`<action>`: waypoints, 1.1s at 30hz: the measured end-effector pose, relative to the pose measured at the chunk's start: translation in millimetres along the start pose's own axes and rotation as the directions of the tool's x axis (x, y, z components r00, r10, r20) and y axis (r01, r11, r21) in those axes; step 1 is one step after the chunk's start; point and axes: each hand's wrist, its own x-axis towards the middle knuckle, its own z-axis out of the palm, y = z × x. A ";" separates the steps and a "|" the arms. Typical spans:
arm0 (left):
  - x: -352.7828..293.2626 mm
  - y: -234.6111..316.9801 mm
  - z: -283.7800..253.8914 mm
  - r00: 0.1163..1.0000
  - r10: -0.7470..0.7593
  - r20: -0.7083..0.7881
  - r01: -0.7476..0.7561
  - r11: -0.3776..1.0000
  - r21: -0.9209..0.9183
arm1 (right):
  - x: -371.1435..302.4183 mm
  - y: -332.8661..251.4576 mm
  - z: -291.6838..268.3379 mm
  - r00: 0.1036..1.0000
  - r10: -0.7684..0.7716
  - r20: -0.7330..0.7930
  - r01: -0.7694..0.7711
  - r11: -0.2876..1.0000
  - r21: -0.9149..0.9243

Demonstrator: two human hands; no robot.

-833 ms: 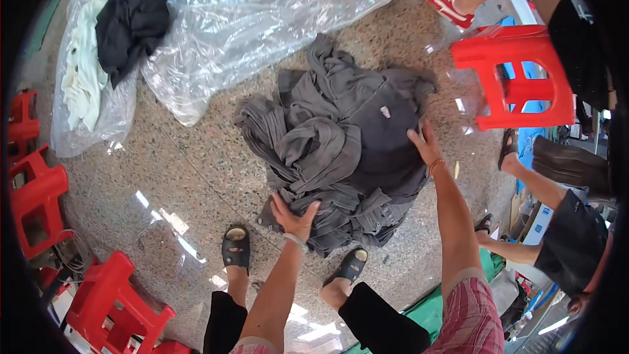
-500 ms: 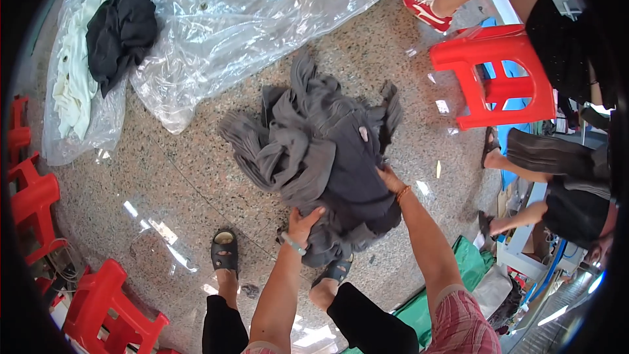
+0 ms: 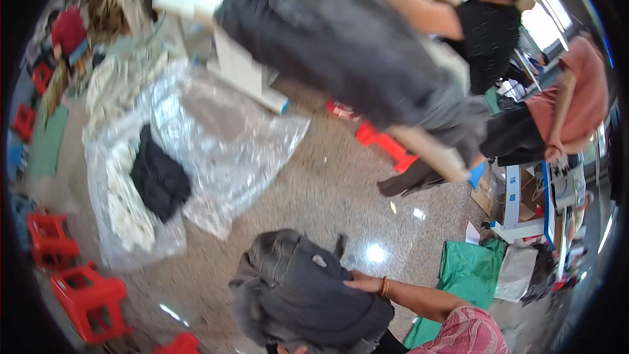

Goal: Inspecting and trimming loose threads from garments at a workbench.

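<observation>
A bundle of dark grey garments (image 3: 308, 295) hangs close in front of me, rumpled and folded over itself. My right hand (image 3: 364, 282), with orange bands at the wrist, is closed on its right side. At the lower edge, my left hand (image 3: 291, 349) holds the bundle from below; mostly only fingers show. A small pale patch (image 3: 319, 261) sits on the cloth's upper face. The garments are soft and blurred at their left side.
Clear plastic sheeting (image 3: 226, 157) lies ahead-left, with white cloth (image 3: 134, 206) and a black garment (image 3: 160, 177) on it. Blurred dark garments (image 3: 354, 46) fill a worktable ahead. Red stools (image 3: 92, 301) stand left. Green sheeting (image 3: 466, 275) lies right. Two people (image 3: 488, 26) are near the tables.
The garments have come up off the floor in both my hands and are bunched more tightly. My view has swung upward, bringing the worktable, its dark pile and the people into sight.
</observation>
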 end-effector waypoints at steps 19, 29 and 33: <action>-72.5 444.0 324.2 0.772 0.375 0.513 -0.380 0.919 -0.100 | -275.9 -519.0 -178.2 0.733 -0.588 -0.342 0.497 0.807 -0.321; 122.8 396.5 467.0 0.880 0.310 0.359 -0.331 0.944 -0.005 | -167.5 -549.7 -406.0 0.411 -0.910 -0.051 0.582 0.305 -0.754; 235.8 344.1 427.9 0.878 0.471 0.090 -0.443 0.724 0.530 | -67.2 -517.2 -381.3 0.872 -0.322 -0.368 0.060 0.818 -0.572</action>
